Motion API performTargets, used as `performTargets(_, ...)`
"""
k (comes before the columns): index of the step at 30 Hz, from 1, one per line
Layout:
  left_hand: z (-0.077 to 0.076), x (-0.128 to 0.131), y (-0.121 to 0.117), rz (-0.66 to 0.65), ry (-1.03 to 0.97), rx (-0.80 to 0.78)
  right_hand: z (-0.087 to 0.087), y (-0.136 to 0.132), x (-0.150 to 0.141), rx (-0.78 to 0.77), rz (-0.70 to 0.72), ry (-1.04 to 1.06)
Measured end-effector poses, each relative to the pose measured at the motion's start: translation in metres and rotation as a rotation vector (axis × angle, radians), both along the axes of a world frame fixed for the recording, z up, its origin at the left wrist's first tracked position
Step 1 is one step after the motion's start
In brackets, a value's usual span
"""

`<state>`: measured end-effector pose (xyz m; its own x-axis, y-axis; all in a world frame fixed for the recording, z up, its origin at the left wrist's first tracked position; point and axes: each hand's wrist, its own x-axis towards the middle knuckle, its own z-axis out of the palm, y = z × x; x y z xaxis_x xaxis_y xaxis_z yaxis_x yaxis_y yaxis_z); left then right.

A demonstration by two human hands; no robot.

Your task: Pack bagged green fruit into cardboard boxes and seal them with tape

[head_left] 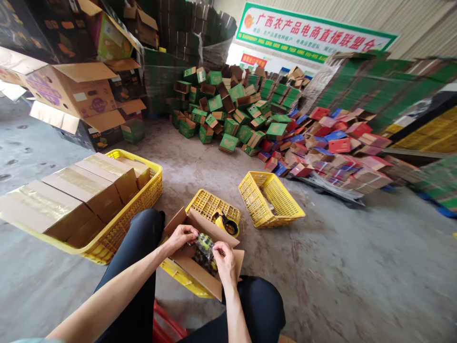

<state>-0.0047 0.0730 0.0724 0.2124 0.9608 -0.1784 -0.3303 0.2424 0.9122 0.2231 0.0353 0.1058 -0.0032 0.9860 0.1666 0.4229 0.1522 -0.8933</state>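
Wrapped fruit: green and yellow, in clear film; was held up between the two hands, over the mouth of the open carton.
Long axis: ran roughly crosswise, from the left hand down toward the right hand, slanting a little nearer the wearer at the right. Which end was stem or tip could not be told.
Left hand: nearly closed, thumb and fingertips pinched on the film at one end.
Right hand: fingers curled, thumb and fingertips pinched together at the film's other end.
Open carton: flaps spread; dark, shiny wrapped pieces lay inside. It sat over a yellow crate, between the wearer's knees.
Low crate: yellow, just beyond the carton; a tape dispenser lay on it.
Right-hand basket: yellow, slatted, standing apart on the floor; contents too blurred to name.
Long basket: yellow, at the wearer's left, packed with a row of taped cartons.
Background: heaped green boxes, then red and blue boxes.
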Motion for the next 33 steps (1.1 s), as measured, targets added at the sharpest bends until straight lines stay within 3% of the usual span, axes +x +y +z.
performTargets(12,0.002,0.000,0.000,-0.069,0.032,-0.278,0.003,-0.002,-0.002,0.075,0.083,0.054)
performTargets(16,0.001,-0.001,-0.005,-0.270,0.082,-0.259,0.003,-0.003,-0.004,0.065,0.112,0.078)
performTargets(20,0.003,-0.002,-0.004,-0.261,0.054,-0.176,-0.003,-0.002,-0.003,0.038,0.084,0.137)
performTargets(27,0.001,-0.001,-0.002,-0.203,-0.002,-0.057,-0.028,0.010,0.003,-0.183,-0.150,0.361)
performTargets(33,-0.005,-0.001,-0.001,-0.210,-0.031,0.045,-0.018,0.001,-0.002,-0.431,-0.122,0.415)
